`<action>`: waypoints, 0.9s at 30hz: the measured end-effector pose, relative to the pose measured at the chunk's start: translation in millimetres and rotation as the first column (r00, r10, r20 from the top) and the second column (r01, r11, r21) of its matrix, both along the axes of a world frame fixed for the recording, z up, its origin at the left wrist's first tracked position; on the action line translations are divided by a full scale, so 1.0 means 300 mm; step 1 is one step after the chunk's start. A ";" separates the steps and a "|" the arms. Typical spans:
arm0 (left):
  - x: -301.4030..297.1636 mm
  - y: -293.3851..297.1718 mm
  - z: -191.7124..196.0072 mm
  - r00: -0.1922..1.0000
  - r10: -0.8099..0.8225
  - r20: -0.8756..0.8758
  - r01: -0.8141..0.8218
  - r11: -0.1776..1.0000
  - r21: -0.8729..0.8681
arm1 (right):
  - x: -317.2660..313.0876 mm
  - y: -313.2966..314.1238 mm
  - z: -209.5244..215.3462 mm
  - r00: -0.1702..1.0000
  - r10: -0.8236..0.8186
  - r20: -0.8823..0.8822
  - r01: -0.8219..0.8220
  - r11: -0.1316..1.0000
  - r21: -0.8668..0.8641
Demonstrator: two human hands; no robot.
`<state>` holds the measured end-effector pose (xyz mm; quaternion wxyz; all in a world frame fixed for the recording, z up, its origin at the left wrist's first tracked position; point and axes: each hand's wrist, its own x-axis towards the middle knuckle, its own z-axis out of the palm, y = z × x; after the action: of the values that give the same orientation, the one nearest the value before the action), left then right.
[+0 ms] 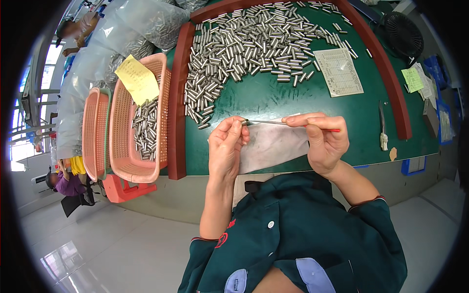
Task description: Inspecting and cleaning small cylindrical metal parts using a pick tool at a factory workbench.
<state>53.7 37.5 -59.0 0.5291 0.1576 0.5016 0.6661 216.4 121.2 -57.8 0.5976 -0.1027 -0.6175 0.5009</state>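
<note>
My left hand pinches a small metal cylinder between thumb and fingers; its dark end faces right. In my right hand is a thin metal rod-like tool with a red end. The tool's tip meets the cylinder's end; whether it goes inside is too small to tell. Below both hands lies a stained whitish cloth or sheet on the green tabletop. Beyond them spreads a large heap of similar shiny metal cylinders.
Dark red wooden bars edge the work area. A pink basket at left holds cylinders and a yellow note. A printed sheet, a slim metal tool and a black fan are at right. Plastic bags fill the far left.
</note>
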 end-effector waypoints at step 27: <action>0.005 0.005 0.007 0.999 0.036 -0.001 -0.036 0.999 -0.002 | 0.028 0.009 0.017 0.975 -0.048 0.216 -0.030 0.938 0.345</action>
<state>55.3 38.9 -56.9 0.5169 0.1484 0.5051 0.6750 224.7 123.8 -52.8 0.5363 -0.0540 -0.7581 0.3671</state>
